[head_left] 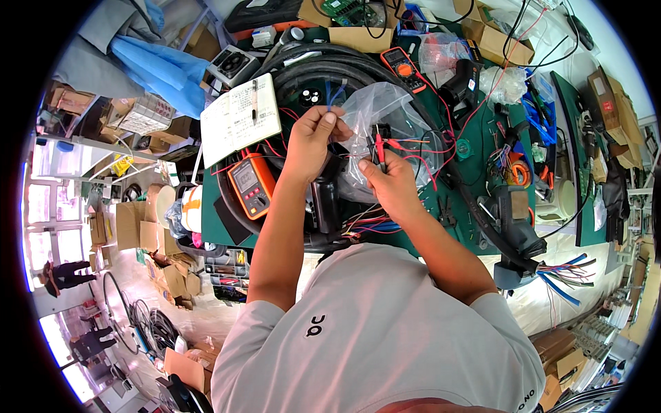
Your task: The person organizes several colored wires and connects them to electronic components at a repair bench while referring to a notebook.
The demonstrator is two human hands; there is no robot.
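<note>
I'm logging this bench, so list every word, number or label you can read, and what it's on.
Notebook: handwriting, too small to read.
Nearer meter: screen digits, too blurred to be sure of.
Farther meter: dial markings, too small.
Grey shirt: dark lettering, which I won't copy out.
Other labels: too small or blurred.

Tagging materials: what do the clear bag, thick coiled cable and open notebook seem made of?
Clear bag: thin, glossy plastic film, being see-through and crinkled. Coiled cable: probably a rubber or plastic jacket, from its smooth black sheen. Notebook: apparently matte paper pages, bearing handwriting.
</note>
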